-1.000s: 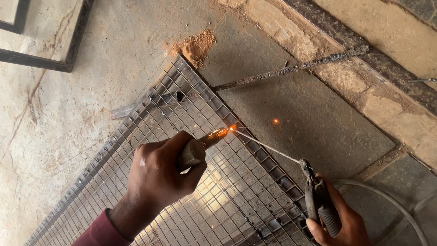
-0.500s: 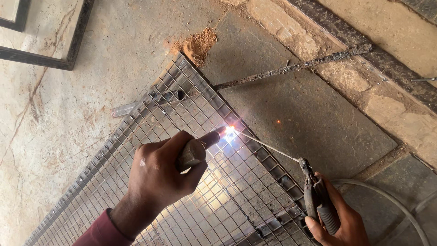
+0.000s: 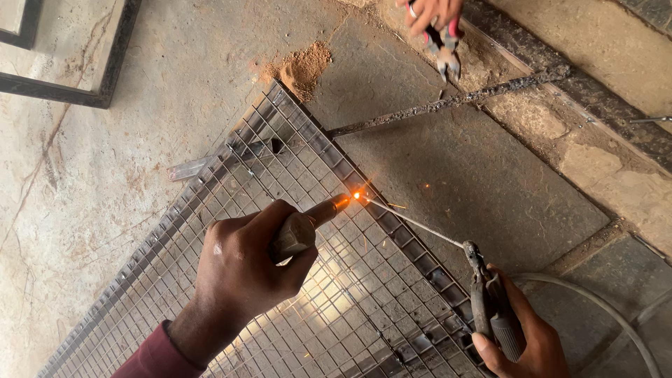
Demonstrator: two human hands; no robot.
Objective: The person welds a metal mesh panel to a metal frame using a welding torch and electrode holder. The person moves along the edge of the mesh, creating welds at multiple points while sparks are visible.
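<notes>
Head view: our left hand clamped on hammer handle, right hand clamped on electrode holder, lower right. Rod tip sparking at mesh panel frame, centre. We judge panel stiff, hot near weld; grip cool edge.

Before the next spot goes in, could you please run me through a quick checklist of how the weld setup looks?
1. Electrode holder gripped by right hand: ok.
2. Rod tip on the mesh panel edge, sparking: ok.
3. Left hand pressing a tool beside the arc: ok.
4. Gloves: not ok, both hands bare.
5. Another person's hand with pliers, apart from the arc: ok.
6. Cable condition: cannot tell.
</notes>
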